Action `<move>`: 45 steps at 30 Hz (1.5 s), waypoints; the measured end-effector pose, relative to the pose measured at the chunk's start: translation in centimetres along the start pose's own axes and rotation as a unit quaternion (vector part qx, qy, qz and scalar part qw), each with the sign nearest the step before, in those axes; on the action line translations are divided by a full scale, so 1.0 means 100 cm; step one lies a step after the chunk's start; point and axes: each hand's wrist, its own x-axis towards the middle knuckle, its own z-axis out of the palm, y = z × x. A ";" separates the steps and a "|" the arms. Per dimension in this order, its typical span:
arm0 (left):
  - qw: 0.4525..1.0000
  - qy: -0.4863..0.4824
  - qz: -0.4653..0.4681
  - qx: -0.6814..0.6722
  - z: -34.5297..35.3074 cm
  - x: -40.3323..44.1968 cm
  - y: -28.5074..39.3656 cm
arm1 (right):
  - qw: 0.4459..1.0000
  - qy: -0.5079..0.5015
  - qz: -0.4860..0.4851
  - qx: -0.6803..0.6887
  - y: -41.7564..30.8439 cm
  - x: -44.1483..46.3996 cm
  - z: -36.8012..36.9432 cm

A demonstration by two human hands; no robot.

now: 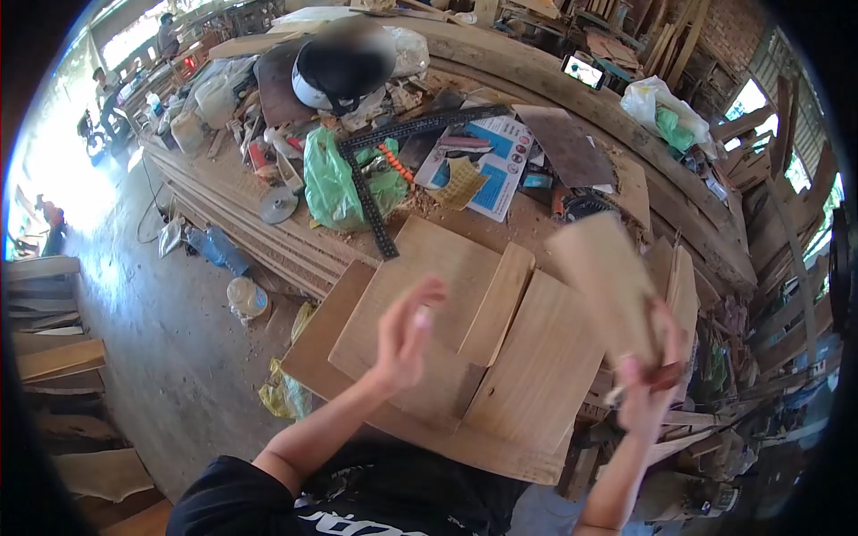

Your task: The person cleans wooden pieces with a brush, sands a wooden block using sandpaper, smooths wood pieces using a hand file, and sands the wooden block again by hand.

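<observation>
The left hand (pixel 402 344), empty and loosely open, is above panels (pixel 541 357) at the near edge of the table (pixel 527 229); the right hand (pixel 648 380) grips a blurred board (pixel 603 272), which, swung low, could knock them askew.

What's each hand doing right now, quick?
Left hand: open, nothing visible in it, over the boards.
Right hand: closed on a blurred wooden piece.
</observation>
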 end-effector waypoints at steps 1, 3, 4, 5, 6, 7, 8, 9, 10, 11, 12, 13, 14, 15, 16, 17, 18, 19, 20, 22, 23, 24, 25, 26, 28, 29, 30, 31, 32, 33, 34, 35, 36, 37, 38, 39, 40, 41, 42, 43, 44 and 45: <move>0.998 0.034 0.009 -0.059 -0.006 0.003 0.016 | 1.000 -0.004 0.005 0.000 -0.004 -0.002 -0.001; 0.999 0.040 0.030 0.000 -0.067 -0.002 0.055 | 0.999 -0.046 -0.014 0.026 -0.051 -0.030 0.073; 0.997 0.038 0.042 0.049 -0.071 -0.009 0.062 | 0.996 -0.082 -0.040 0.011 -0.067 -0.036 0.089; 0.993 0.037 0.057 0.099 -0.074 -0.015 0.065 | 0.995 -0.092 -0.035 0.021 -0.081 -0.043 0.108; 0.981 0.054 0.064 0.174 -0.072 -0.021 0.063 | 0.994 -0.102 -0.031 0.031 -0.092 -0.052 0.128; 0.978 0.062 0.034 0.195 -0.078 -0.023 0.060 | 0.994 -0.106 -0.024 0.032 -0.102 -0.060 0.145; 0.974 0.068 0.004 0.214 -0.083 -0.022 0.054 | 0.993 -0.110 -0.018 0.031 -0.110 -0.068 0.161; 0.970 0.074 -0.024 0.229 -0.087 -0.017 0.047 | 0.993 -0.111 -0.014 0.026 -0.115 -0.074 0.173; 0.959 0.067 0.017 0.273 -0.093 -0.010 0.041 | 0.993 -0.116 0.003 0.019 -0.117 -0.079 0.181; 0.959 0.050 0.009 0.278 -0.096 -0.004 0.037 | 0.992 -0.121 0.021 0.010 -0.118 -0.084 0.188; 0.959 0.034 0.001 0.282 -0.096 0.003 0.033 | 0.991 -0.126 0.038 0.000 -0.118 -0.089 0.193; 0.958 0.019 -0.006 0.285 -0.096 0.009 0.028 | 0.992 -0.120 0.039 0.000 -0.116 -0.092 0.196; 0.956 -0.004 0.033 0.292 -0.097 0.016 0.021 | 0.993 -0.115 0.038 0.001 -0.114 -0.094 0.198; 0.950 -0.010 -0.001 0.313 -0.096 0.023 0.018 | 0.993 -0.110 0.036 0.003 -0.112 -0.096 0.201; 0.941 -0.017 -0.037 0.335 -0.096 0.029 0.016 | 0.993 -0.112 0.034 0.013 -0.109 -0.100 0.205; 0.931 -0.024 -0.074 0.356 -0.096 0.034 0.014 | 0.993 -0.115 0.033 0.024 -0.107 -0.104 0.208; 0.934 -0.036 -0.036 0.352 -0.095 0.038 0.010 | 0.992 -0.117 0.034 0.035 -0.106 -0.107 0.209; 0.936 -0.049 0.002 0.349 -0.093 0.042 0.005 | 0.991 -0.121 0.039 0.028 -0.108 -0.106 0.208; 0.935 -0.063 0.041 0.346 -0.091 0.044 0.002 | 0.991 -0.124 0.043 0.022 -0.111 -0.103 0.206; 0.926 -0.057 0.091 0.363 -0.089 0.044 0.007 | 0.990 -0.126 0.043 0.049 -0.111 -0.099 0.203; 0.920 -0.054 0.114 0.372 -0.089 0.042 0.012 | 0.988 -0.126 0.040 0.083 -0.104 -0.097 0.199; 0.909 -0.053 0.113 0.397 -0.092 0.038 0.019 | 0.984 -0.127 0.036 0.116 -0.096 -0.096 0.194; 0.899 -0.052 0.111 0.421 -0.094 0.031 0.028 | 0.969 -0.142 0.074 0.187 -0.089 -0.095 0.188; 0.888 -0.051 0.108 0.444 -0.097 0.022 0.036 | 0.948 -0.155 0.112 0.255 -0.082 -0.094 0.181; 0.886 -0.064 0.071 0.455 -0.098 -0.002 0.053 | 0.883 -0.148 0.201 0.397 -0.078 -0.087 0.169; 0.884 -0.072 0.054 0.458 -0.100 -0.016 0.056 | 0.894 -0.131 0.180 0.388 -0.075 -0.087 0.170; 0.882 -0.114 0.024 0.456 -0.108 -0.028 0.051 | 0.905 -0.114 0.158 0.379 -0.072 -0.087 0.172; 0.877 -0.143 0.015 0.458 -0.107 -0.038 0.051 | 0.915 -0.097 0.135 0.369 -0.070 -0.086 0.173; 0.871 -0.170 0.004 0.460 -0.106 -0.048 0.053 | 0.933 -0.071 0.094 0.341 -0.073 -0.079 0.174; 0.865 -0.196 -0.007 0.463 -0.108 -0.053 0.055 | 0.926 -0.127 0.117 0.335 -0.077 -0.074 0.167; 0.834 -0.245 0.001 0.495 -0.113 -0.053 0.053 | 0.916 -0.184 0.139 0.329 -0.082 -0.067 0.157; 0.826 -0.250 0.000 0.504 -0.114 -0.053 0.054 | 0.902 -0.240 0.161 0.322 -0.083 -0.061 0.153; 0.819 -0.256 -0.001 0.513 -0.113 -0.050 0.056 | 0.925 -0.217 0.104 0.293 -0.075 -0.056 0.164; 0.813 -0.261 -0.001 0.521 -0.111 -0.048 0.057 | 0.926 -0.251 0.097 0.265 -0.070 -0.046 0.164; 0.810 -0.262 -0.006 0.525 -0.111 -0.045 0.056 | 0.925 -0.285 0.090 0.236 -0.065 -0.033 0.162; 0.807 -0.263 -0.012 0.528 -0.111 -0.041 0.055 | 0.922 -0.318 0.083 0.207 -0.061 -0.020 0.161; 0.804 -0.264 -0.016 0.532 -0.111 -0.037 0.054 | 0.895 -0.331 0.084 0.288 -0.060 -0.004 0.159; 0.803 -0.265 -0.017 0.534 -0.110 -0.032 0.052 | 0.865 -0.364 0.107 0.327 -0.057 0.009 0.160; 0.801 -0.266 -0.018 0.536 -0.110 -0.027 0.050 | 0.832 -0.397 0.131 0.365 -0.054 0.020 0.161; 0.799 -0.266 -0.020 0.538 -0.109 -0.023 0.049 | 0.795 -0.427 0.154 0.401 -0.050 0.030 0.163; 0.808 -0.260 -0.011 0.529 -0.109 -0.017 0.048 | 0.852 -0.381 0.105 0.343 -0.045 0.042 0.166; 0.816 -0.254 -0.003 0.520 -0.109 -0.011 0.047 | 0.899 -0.331 0.054 0.281 -0.038 0.054 0.169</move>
